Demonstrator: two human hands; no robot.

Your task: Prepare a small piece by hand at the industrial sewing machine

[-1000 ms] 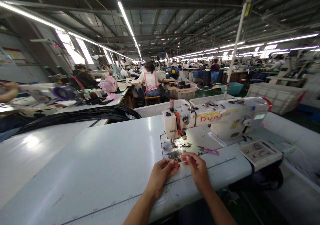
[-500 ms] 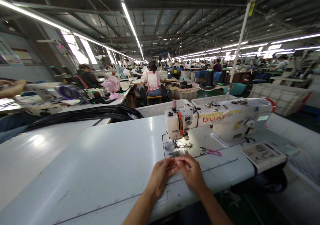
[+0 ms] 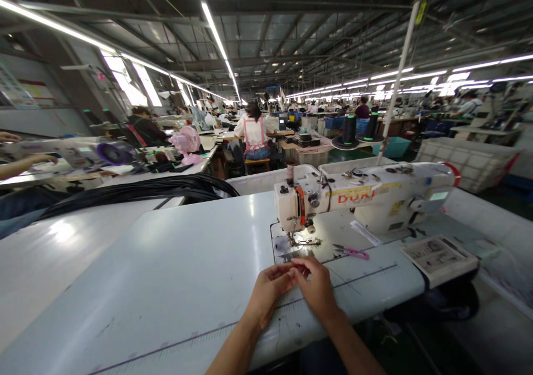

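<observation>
My left hand (image 3: 270, 293) and my right hand (image 3: 315, 287) meet fingertip to fingertip over the front of the sewing table (image 3: 195, 264). Both are closed in a pinch; whatever sits between the fingers is too small or too hidden to name. Just beyond them is the needle area of a white sewing machine (image 3: 358, 194), its lamp lighting the metal plate (image 3: 306, 242). Pink-handled thread snips (image 3: 352, 252) lie on the tabletop, to the right of the plate and apart from my hands.
A printed ruler line (image 3: 200, 336) runs along the table's front. Black cord or tubing (image 3: 141, 192) is heaped at the left. Black thread cones (image 3: 348, 130) stand behind the machine, and a tray-like box (image 3: 439, 258) sits at the right. A co-worker's arm (image 3: 29, 165) reaches in at far left.
My left fingers have curled in and the fingertips of both hands have come closer together. At far left, the co-worker's hand has moved lower and to the right.
</observation>
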